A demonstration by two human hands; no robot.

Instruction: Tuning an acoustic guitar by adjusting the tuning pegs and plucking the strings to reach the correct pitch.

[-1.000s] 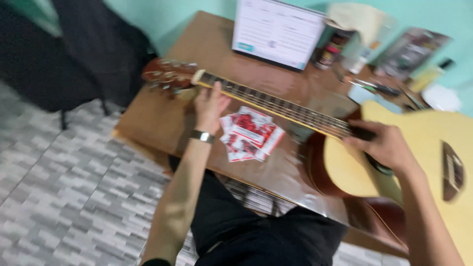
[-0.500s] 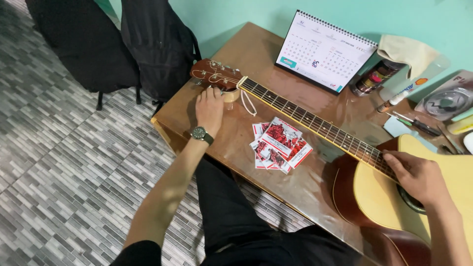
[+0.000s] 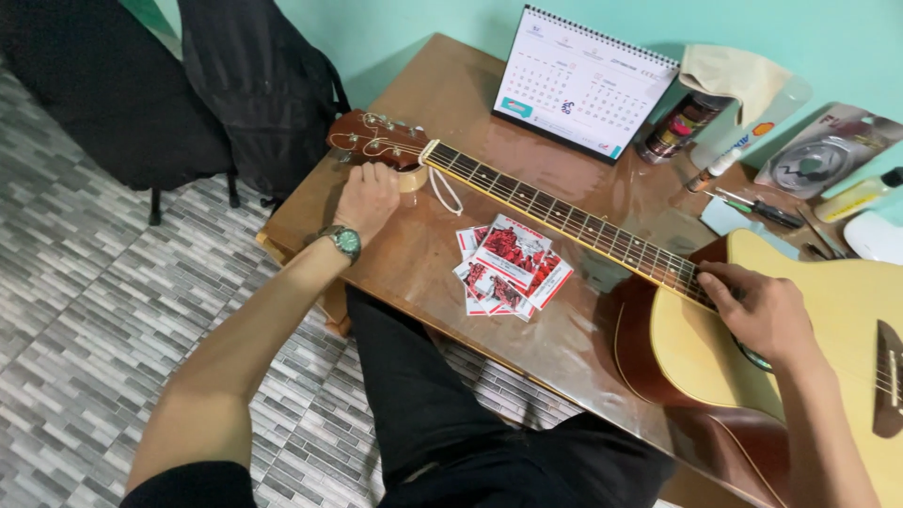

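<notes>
Two hands work one acoustic guitar (image 3: pixel 828 320) lying flat across the desk (image 3: pixel 442 103). The left hand (image 3: pixel 367 196) has slid from the neck up to the headstock (image 3: pixel 376 143) and now curls around it, probably at the tuning pegs. The right hand (image 3: pixel 757 310) stays on the strings near the soundhole, fingers bent. Red string packets (image 3: pixel 510 266) lie beside the neck, a calendar (image 3: pixel 583 85) behind.

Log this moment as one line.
left hand: at guitar headstock | right hand: on strings near soundhole | string packets: on table
</notes>
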